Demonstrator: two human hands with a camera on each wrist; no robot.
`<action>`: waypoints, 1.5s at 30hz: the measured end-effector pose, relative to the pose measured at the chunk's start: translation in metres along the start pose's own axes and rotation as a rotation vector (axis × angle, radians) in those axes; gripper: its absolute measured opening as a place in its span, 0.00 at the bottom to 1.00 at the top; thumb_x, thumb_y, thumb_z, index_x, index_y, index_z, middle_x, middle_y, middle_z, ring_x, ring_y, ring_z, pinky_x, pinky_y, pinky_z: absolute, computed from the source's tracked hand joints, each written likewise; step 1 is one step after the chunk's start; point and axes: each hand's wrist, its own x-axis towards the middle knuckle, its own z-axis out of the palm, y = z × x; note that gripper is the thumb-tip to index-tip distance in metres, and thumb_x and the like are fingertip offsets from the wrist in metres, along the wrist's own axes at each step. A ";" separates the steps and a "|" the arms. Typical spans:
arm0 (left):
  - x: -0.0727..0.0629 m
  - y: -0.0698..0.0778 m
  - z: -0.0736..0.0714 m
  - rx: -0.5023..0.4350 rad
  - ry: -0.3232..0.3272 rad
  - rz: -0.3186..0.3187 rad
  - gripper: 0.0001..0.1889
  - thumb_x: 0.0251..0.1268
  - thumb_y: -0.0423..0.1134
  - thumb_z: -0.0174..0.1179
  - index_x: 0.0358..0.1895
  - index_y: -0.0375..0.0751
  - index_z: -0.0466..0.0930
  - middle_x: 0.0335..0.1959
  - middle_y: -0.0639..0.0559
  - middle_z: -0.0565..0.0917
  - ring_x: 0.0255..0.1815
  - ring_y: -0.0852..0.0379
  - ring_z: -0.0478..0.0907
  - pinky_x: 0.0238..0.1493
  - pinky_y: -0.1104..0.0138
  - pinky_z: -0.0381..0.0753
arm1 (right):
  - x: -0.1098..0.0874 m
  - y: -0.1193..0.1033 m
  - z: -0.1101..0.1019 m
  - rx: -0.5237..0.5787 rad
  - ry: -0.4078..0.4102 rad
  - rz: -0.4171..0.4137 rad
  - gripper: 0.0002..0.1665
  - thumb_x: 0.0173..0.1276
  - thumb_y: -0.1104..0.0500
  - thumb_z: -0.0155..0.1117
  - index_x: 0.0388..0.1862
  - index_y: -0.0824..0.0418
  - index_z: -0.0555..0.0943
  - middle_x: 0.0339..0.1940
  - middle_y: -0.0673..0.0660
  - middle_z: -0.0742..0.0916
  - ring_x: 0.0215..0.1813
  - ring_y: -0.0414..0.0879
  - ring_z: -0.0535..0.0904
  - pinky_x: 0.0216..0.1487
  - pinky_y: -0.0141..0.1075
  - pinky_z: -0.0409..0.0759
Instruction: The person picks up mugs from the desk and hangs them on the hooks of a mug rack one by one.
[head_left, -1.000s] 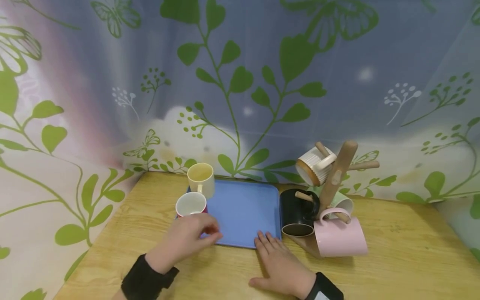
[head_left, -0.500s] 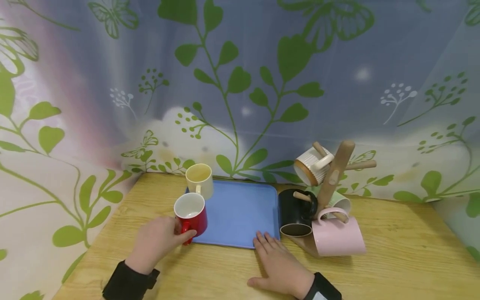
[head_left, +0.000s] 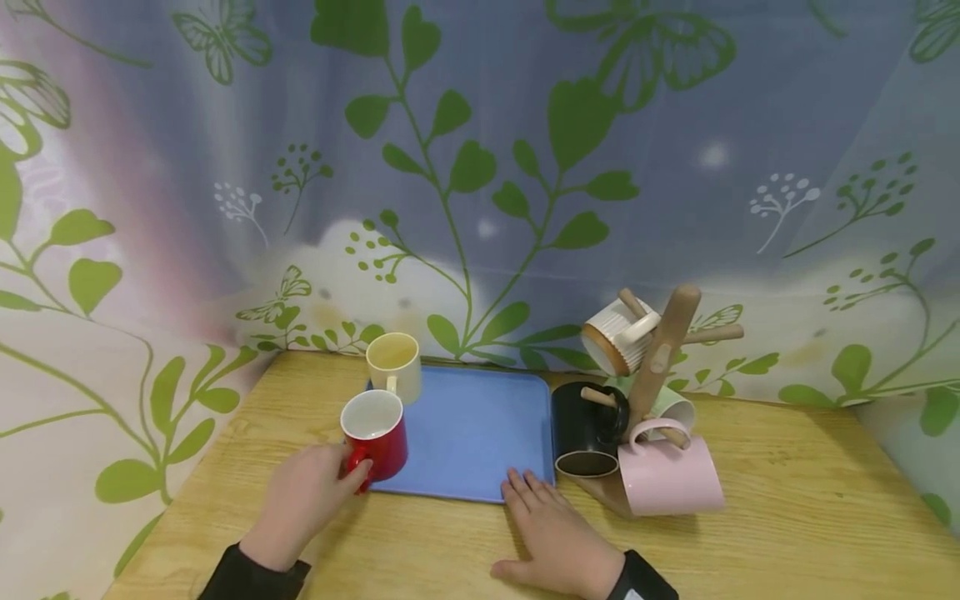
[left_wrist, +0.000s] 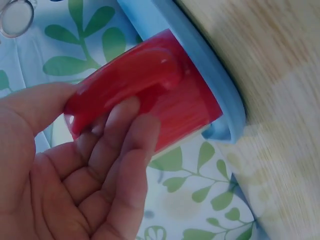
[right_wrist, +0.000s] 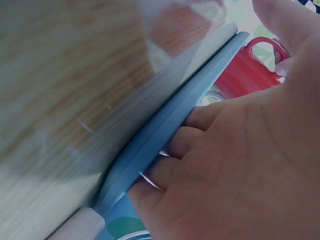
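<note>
A red mug (head_left: 388, 447) with a white inside stands upright at the front left corner of the blue tray (head_left: 480, 433). My left hand (head_left: 306, 492) pinches its handle, the thumb on one side and fingers behind. Seen from the left wrist, the handle (left_wrist: 130, 82) lies between thumb and fingertips, and the mug's base meets the tray rim (left_wrist: 225, 95). My right hand (head_left: 558, 537) lies with straight fingers on the tray's front right edge, thumb spread over the wood. In the right wrist view the fingers reach over the tray's edge (right_wrist: 155, 135).
Behind the red mug stands a pale yellow mug (head_left: 405, 375). Right of the tray, a wooden mug tree (head_left: 663, 358) carries a black mug (head_left: 581, 433), a pink mug (head_left: 671, 479), a ribbed white mug (head_left: 611, 337) and a pale green mug (head_left: 672, 408). A patterned curtain (head_left: 495, 208) hangs behind.
My left hand has moved left from in front of the red mug and taken its handle, which now shows. The right hand has stayed at the tray's edge.
</note>
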 end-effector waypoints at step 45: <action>0.002 0.037 -0.018 -0.060 0.151 0.084 0.13 0.61 0.47 0.66 0.41 0.41 0.81 0.25 0.51 0.84 0.21 0.60 0.72 0.26 0.71 0.73 | -0.003 0.000 -0.002 0.014 0.026 0.026 0.55 0.63 0.27 0.55 0.76 0.62 0.60 0.79 0.61 0.62 0.80 0.59 0.58 0.75 0.56 0.63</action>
